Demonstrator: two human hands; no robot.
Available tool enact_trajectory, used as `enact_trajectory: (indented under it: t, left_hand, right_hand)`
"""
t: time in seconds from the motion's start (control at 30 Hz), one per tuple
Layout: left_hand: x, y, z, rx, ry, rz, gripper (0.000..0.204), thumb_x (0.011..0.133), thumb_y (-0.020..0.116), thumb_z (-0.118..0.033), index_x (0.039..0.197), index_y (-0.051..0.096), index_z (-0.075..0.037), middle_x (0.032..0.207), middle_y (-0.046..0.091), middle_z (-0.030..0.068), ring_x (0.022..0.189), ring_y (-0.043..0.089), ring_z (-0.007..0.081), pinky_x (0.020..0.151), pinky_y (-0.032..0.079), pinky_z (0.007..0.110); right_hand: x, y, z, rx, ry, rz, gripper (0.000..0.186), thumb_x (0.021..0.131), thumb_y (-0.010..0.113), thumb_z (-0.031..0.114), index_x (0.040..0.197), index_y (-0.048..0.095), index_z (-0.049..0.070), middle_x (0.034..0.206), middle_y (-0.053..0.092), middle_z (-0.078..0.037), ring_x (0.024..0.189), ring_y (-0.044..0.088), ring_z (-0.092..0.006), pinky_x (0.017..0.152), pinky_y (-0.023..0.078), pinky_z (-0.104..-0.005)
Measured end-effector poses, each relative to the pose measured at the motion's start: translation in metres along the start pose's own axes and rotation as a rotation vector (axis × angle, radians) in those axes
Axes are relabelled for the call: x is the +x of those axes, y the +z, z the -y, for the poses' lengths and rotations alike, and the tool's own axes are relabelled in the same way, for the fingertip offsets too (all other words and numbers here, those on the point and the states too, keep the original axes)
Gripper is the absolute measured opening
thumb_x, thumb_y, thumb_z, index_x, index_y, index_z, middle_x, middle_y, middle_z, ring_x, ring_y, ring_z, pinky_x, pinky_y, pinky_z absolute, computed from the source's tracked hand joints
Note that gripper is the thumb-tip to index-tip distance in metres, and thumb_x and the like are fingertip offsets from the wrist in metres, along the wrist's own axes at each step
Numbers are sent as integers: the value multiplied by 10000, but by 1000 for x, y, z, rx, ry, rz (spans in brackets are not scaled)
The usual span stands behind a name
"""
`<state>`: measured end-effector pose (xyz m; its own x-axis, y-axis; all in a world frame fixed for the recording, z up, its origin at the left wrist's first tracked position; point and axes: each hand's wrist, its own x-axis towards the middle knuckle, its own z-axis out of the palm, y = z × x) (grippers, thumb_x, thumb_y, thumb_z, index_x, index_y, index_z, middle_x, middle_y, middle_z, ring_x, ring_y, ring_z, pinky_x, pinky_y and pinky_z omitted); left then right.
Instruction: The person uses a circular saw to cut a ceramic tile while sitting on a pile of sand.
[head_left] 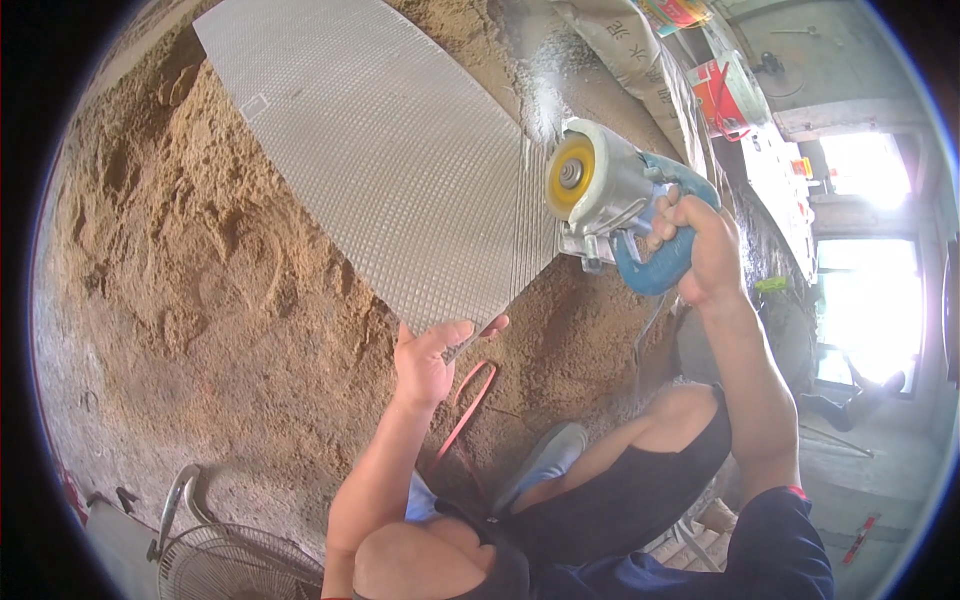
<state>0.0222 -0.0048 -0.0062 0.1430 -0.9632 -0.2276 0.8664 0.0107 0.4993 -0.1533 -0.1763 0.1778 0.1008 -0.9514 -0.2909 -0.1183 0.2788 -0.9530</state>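
Note:
A large grey tile (370,140) with a ribbed grid on its upturned face lies across the sand. My left hand (428,362) grips its near corner, thumb on top and fingertips curling round the edge. My right hand (700,240) is wrapped around the blue handle of a handheld circular stone cutter (605,175) with a yellow disc and a pale metal guard. The cutter rests at the tile's right edge, beside several parallel grooves. White dust (545,95) sprays away from its far end. The blade's cutting edge is hidden under the guard.
Heaped brown sand (220,240) lies left of and below the tile. A pink strap (465,415) lies near my shoe (545,460). Printed bags (640,65) and a red bucket (722,98) stand at the far right. A fan (235,562) is at the lower left.

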Motion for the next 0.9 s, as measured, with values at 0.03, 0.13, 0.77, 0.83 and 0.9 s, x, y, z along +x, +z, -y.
enact_trajectory:
  t: [0.03,0.13,0.77,0.83,0.9]
  left_hand:
    - [0,1,0,1,-3,-11,514,717,502,-34,1205,504,130,1038,665,246,886,691,385,789,564,456]
    - [0,1,0,-1,-2,-16,505,719,500,-35,1197,507,130,1034,667,244,885,692,381,785,562,451]
    - [-1,0,-1,-19,0,-22,427,753,529,-16,1140,527,166,979,682,284,889,692,378,825,548,448]
    - [-1,1,-1,-25,-8,-21,419,756,530,-16,1133,529,167,984,681,287,900,689,379,841,541,452]
    - [-2,0,-2,-28,-15,-23,410,760,532,-16,1126,531,168,989,680,289,910,687,379,856,534,456]
  right_hand:
    - [0,0,0,-1,4,-4,290,779,514,-1,1050,589,-72,749,509,-49,612,484,-124,583,440,-295]
    - [-2,-1,0,-8,9,-9,302,777,514,-2,1060,585,-78,746,503,-46,611,483,-124,584,440,-295]
    - [-15,-1,1,-3,47,-3,140,766,523,-1,903,552,-5,745,502,-40,613,487,-128,592,437,-311]
    - [-17,-2,2,-17,44,-3,140,765,521,-1,901,552,-3,745,501,-39,613,487,-129,594,437,-312]
    - [-18,-3,1,-27,44,-2,139,764,519,-1,899,552,-1,746,500,-38,613,486,-130,595,437,-313]
